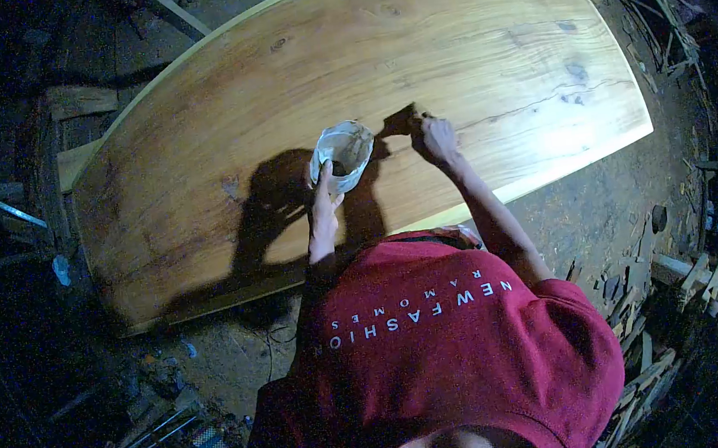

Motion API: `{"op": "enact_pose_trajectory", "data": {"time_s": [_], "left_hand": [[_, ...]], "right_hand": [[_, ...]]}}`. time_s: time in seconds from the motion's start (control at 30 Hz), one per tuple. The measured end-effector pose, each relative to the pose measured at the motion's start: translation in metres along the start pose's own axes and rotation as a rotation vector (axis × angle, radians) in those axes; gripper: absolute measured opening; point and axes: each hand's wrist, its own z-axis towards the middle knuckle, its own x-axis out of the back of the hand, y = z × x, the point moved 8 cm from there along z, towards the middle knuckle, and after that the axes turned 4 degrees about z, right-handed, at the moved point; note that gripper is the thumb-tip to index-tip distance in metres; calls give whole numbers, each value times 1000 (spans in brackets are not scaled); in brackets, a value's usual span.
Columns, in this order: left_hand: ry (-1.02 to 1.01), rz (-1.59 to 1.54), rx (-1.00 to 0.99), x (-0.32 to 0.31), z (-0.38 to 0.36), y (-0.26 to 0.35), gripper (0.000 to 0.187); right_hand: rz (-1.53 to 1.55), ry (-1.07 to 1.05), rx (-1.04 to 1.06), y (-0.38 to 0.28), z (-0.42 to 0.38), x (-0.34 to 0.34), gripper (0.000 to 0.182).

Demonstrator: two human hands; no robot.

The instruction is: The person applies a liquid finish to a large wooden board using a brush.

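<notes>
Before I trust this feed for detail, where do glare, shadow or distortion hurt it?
Head view: glare bleaches the wooden board near its right end; shadow spreads left of the container; the dark tool in the right hand lacks detail; edges bow, probably lens distortion.

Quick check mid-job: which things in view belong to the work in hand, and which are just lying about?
In the job:
pale container, in the left hand
dark brush-like tool, apparently in the right hand
broad wooden slab, beneath both

Apparently just lying about:
slatted wood, far right
patterned item, lower left
</notes>
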Motion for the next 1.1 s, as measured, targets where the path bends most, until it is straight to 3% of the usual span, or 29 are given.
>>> {"op": "enact_pose_trajectory", "data": {"time_s": [0.03,0.1,0.13,0.17,0.23,0.3,0.37,0.43,0.5,0.63,0.7,0.77,0.8,0.83,0.87,0.97,1.03,1.1], "left_hand": [[-20,-6,-46,-2,-2,4,59],[20,-30,48,8,9,-16,54],[7,-29,-28,9,5,-13,55],[-6,-28,-106,9,3,-7,56],[67,-73,-71,12,-1,0,57],[77,-131,9,18,1,-3,51],[114,-173,4,25,3,0,54],[67,-350,98,35,18,-19,59],[52,-398,104,34,19,-15,62],[75,-336,106,27,6,-3,64],[79,-309,105,21,1,3,65],[70,-282,88,21,3,2,64],[65,-254,71,21,4,3,63],[69,-255,72,21,3,4,63],[94,-268,48,21,2,8,62],[94,-274,9,27,1,13,63],[123,-272,-56,35,0,17,64],[96,-240,-90,40,2,18,59]], "right_hand": [[-20,22,-6,1,-3,-19,15],[-33,165,192,-40,-9,-16,13],[37,-121,62,-61,1,-12,12],[51,-85,101,-80,1,-6,12],[292,-98,100,-110,18,24,12],[187,-113,58,-82,24,-9,16],[869,-265,-286,-48,33,-19,19],[1404,-214,-559,-23,36,5,19],[1222,-112,-658,12,42,21,18],[1118,-12,-612,41,53,31,17],[361,164,-87,7,68,61,16],[208,-7,-331,1,66,25,15],[110,-38,-191,-36,68,34,13],[173,-92,-70,-56,65,18,12],[39,-210,93,-62,59,-28,9],[154,-197,313,-120,50,-32,14],[231,-223,239,-123,56,-38,13],[372,-201,30,-102,74,-39,12]]}}
